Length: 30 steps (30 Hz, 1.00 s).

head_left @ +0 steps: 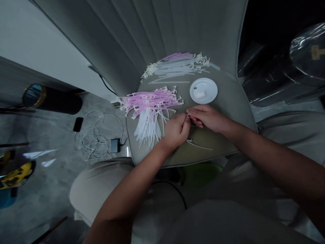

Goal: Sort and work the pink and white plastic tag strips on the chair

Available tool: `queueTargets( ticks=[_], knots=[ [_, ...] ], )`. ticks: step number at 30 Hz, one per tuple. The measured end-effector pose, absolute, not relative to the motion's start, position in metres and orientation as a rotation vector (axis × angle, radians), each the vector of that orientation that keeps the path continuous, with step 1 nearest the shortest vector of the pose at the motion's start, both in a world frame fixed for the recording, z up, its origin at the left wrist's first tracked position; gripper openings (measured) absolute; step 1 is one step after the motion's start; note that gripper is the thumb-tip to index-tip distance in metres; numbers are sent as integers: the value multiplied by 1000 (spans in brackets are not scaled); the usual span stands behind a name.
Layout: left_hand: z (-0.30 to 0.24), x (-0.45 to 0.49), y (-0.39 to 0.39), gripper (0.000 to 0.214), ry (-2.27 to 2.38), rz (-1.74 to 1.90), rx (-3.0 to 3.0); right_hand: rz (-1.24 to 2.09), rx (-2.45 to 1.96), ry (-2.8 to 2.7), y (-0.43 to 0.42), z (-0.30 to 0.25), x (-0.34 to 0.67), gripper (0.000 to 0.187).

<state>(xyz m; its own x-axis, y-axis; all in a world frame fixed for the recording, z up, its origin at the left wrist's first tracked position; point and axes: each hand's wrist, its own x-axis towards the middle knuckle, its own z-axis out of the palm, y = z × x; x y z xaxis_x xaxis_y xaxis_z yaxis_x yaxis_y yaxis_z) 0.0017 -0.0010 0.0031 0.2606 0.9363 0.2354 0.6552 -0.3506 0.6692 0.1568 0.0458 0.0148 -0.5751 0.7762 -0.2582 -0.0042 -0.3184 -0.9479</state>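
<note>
My left hand (177, 130) and my right hand (207, 118) meet fingertip to fingertip above the chair seat, both closed in a pinch. A tiny white bit (188, 115) shows between the fingertips; the rest of it is hidden. Just left of my left hand lies a pile of pink tubes (152, 100) with small white end pieces, over a fan of whitish tubes (148, 127). A loose whitish tube (200, 145) rests on the seat below my hands. Beyond my right hand is a round white dish (212, 91) with a small white block (199, 94) in it.
Further back on the grey chair seat (228, 98) lies another bundle of whitish tubes (175, 67) with white ends. On the floor at left are coiled cables (95, 135), a dark box (115, 145) and a black cylinder (61, 100). Clear plastic wrapping (274, 74) stands at right.
</note>
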Motion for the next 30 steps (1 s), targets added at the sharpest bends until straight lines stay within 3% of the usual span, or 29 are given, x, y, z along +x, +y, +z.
queueTargets(
  ticks=[30],
  knots=[
    [5,1,-2,31,1444,805,2112,2017,-986,-1380,48,17,158,41]
  ],
)
